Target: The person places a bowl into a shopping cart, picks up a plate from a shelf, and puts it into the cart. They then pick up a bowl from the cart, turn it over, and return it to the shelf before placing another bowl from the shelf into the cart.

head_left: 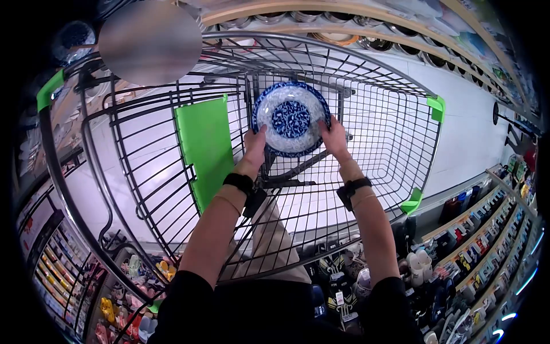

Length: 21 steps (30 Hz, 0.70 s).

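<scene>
A round plate (pixel 291 119) with a blue patterned rim and a blue floral centre is held between my two hands, its face towards me. My left hand (pixel 255 144) grips the lower left of its rim, thumb on the face. Opposite it, my right hand (pixel 336 141) is closed on the right side of the rim, also with the thumb on top. The fingers behind the plate are mostly hidden. Around and below the plate is a wire shopping cart (pixel 395 123); I cannot tell whether the plate touches the cart.
The cart has a green plastic flap (pixel 205 152) on the left and a metal handle bar (pixel 63 178). Shelves of dishes (pixel 401 31) run along the far side. Shoes (pixel 420 266) and packaged goods (pixel 487 221) line the near side. A blurred round patch (pixel 150 43) covers the upper left.
</scene>
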{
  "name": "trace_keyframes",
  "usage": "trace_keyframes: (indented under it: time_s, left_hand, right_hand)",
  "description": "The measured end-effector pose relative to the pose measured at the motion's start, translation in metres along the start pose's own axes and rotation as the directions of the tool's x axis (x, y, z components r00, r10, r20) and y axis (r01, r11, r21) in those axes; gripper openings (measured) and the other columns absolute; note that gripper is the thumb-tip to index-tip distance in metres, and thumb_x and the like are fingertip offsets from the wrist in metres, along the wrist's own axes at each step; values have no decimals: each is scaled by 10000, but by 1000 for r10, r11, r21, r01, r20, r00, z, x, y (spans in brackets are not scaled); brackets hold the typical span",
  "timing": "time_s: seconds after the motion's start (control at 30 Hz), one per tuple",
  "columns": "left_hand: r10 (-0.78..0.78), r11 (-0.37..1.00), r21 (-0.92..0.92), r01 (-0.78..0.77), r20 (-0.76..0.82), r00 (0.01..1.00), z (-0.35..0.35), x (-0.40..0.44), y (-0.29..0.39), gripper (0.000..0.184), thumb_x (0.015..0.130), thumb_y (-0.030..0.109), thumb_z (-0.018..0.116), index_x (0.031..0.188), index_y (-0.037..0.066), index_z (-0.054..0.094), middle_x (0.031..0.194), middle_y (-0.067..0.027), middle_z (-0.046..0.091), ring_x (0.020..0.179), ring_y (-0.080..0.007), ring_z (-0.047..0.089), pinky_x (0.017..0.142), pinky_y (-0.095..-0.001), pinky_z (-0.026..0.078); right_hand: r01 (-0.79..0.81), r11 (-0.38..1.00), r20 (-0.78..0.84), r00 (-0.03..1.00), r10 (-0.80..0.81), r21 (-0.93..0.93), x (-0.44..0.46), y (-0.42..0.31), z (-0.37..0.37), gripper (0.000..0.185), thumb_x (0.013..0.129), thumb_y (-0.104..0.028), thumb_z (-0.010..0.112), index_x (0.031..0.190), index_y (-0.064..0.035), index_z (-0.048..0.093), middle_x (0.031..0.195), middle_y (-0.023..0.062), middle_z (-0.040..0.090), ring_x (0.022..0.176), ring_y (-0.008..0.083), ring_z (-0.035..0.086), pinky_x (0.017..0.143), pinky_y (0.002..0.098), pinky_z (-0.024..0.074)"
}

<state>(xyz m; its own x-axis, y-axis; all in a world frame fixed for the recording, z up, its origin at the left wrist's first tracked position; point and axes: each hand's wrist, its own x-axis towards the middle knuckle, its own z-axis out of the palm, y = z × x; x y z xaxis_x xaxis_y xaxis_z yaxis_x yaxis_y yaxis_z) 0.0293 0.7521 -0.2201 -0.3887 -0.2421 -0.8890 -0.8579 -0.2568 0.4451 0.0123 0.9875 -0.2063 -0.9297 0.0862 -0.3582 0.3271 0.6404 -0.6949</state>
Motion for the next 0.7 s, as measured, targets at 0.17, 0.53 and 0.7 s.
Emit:
trace_keyframes:
  time_s: [0.17, 0.53, 0.7]
  left_hand:
    - [71, 993, -104, -51, 204, 976, -11, -17, 10, 341, 858, 224, 638, 1096, -15, 585, 987, -99, 644, 839, -188, 612, 729, -328, 489]
    - [-13, 1000, 29, -3, 538, 843, -45, -174, 80, 530, 825, 277, 679, 1200, -41, 480, 1136, -139, 589, 1030, -220, 579, 845, -342, 482]
    - [-33, 933, 308, -189, 593, 804, -75, -273, 129, 663, 787, 413, 689, 1258, 13, 447, 1173, -83, 586, 1045, -155, 567, 792, -233, 452]
  right_hand:
    - [-2, 999, 102, 995, -2, 41, -43, -15, -46, 263, 860, -183, 576, 991, 45, 561, 822, 278, 624, 804, 436, 608, 693, 443, 481]
    - [26, 977, 31, 999, -33, 211, -156, -93, -128, 304, 866, -157, 575, 1106, 29, 574, 956, 225, 656, 882, 327, 644, 800, 373, 481]
    - [-68, 889, 26, 998, 62, 454, -198, -137, -159, 281, 891, -152, 575, 1089, 47, 588, 909, 92, 673, 799, 120, 584, 730, 264, 459]
